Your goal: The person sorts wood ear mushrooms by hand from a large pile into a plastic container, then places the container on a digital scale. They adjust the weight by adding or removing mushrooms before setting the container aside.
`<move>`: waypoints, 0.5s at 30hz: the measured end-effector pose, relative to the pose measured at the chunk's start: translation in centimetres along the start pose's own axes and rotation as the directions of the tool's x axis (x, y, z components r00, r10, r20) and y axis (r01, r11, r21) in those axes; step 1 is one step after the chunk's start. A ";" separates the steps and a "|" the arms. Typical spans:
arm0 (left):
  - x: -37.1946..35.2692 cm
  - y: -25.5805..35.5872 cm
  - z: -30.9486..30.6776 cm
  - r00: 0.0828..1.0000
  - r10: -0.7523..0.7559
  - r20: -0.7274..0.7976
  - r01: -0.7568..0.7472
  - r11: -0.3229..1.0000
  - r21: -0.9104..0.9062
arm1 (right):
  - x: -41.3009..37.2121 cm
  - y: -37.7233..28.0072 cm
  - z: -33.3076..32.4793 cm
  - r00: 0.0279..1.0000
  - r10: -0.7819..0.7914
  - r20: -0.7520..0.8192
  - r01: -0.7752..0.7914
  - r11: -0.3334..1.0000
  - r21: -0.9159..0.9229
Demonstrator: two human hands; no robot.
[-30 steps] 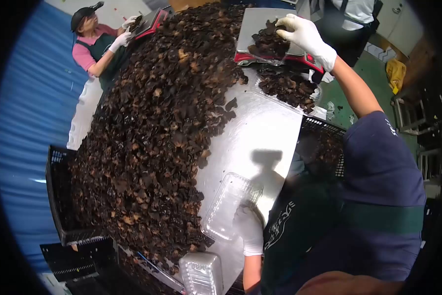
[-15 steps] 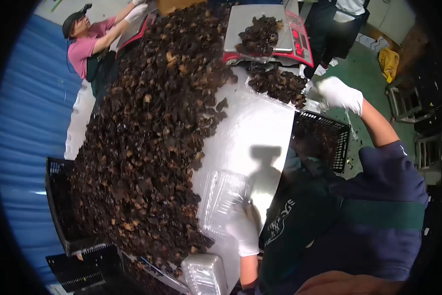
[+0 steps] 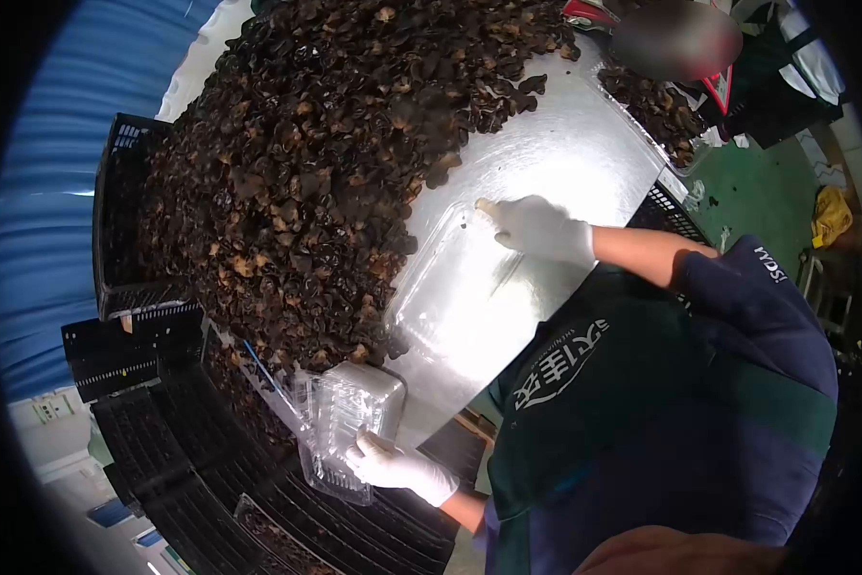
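Note:
A big heap of dark dried mushrooms [image 3: 326, 163] covers the left part of a shiny steel table [image 3: 565, 163]. An empty clear plastic tray [image 3: 441, 283] lies on the bare steel beside the heap. My right hand [image 3: 538, 228], in a white glove, grips that tray's far corner. At the table's near edge my gloved left hand [image 3: 399, 467] holds a stack of clear plastic containers [image 3: 345, 417] from below.
Black plastic crates [image 3: 129, 287] stand left of the table, and more are stacked below its near edge [image 3: 210, 460]. A clear tray filled with mushrooms [image 3: 656, 105] sits at the far right edge. A blue curtain [image 3: 57, 153] hangs on the left.
The view has swung down toward the near edge. My right hand came back from the scale side onto the empty tray. My left hand left that tray and took the container stack.

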State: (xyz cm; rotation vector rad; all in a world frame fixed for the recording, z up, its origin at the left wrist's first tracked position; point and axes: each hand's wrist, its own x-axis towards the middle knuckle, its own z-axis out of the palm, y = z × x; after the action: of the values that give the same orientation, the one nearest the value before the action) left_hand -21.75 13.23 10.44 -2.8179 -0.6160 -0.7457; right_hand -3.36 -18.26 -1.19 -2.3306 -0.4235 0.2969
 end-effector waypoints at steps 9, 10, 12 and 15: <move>-1.2 -0.3 -0.5 0.997 0.010 0.074 -0.002 0.993 -0.114 | 1.2 -6.0 -6.4 0.971 0.237 0.029 -0.238 0.971 0.004; -1.0 0.6 0.0 0.988 0.144 -0.057 -0.152 0.973 -0.175 | 3.5 -4.5 -6.6 0.978 0.071 -0.196 -0.095 0.989 -0.116; -0.8 4.8 1.4 0.964 0.264 0.045 -0.199 0.820 -0.536 | 8.9 -1.9 -8.3 0.871 -0.223 -0.437 0.088 0.947 -0.308; -1.0 11.8 3.5 0.700 0.577 0.420 -0.099 0.662 -0.743 | 16.0 -1.8 -10.0 0.785 -0.358 -0.505 0.085 0.870 -0.486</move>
State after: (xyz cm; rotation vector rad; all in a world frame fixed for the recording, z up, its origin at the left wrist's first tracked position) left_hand -15.90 3.14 6.31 -3.7127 0.2940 0.1678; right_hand 14.29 -17.19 5.69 -2.6050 -0.4891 -0.7045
